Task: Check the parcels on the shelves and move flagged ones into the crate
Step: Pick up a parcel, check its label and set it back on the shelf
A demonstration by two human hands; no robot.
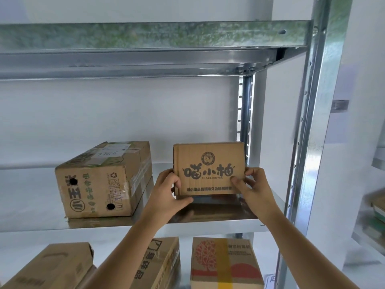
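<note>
White wall fills the background behind a galvanised metal shelf unit (212,223), whose upright post runs down the right of the frame and whose upper beam crosses the top. At centre frame, a small brown parcel (209,163) printed with dark characters and the word MIAOXIAOYOU stands upright on its edge at the right end of the middle shelf, its printed face turned toward the camera. The left hand (168,191) grips its lower left corner, fingers curled round the side edge and thumb lying under the bottom edge. The right hand (253,184) grips its lower right corner, thumb pressed on the printed face and fingers wrapped behind the side. Whether the parcel's bottom edge touches the shelf cannot be told. To the left on the same shelf, apart from the held parcel, sits a larger taped box (102,180) with green print and a white label on top. Along the bottom of the frame, three more boxes stand on the lower shelf, the right one (225,265) bearing a red tree design and yellow tape.
</note>
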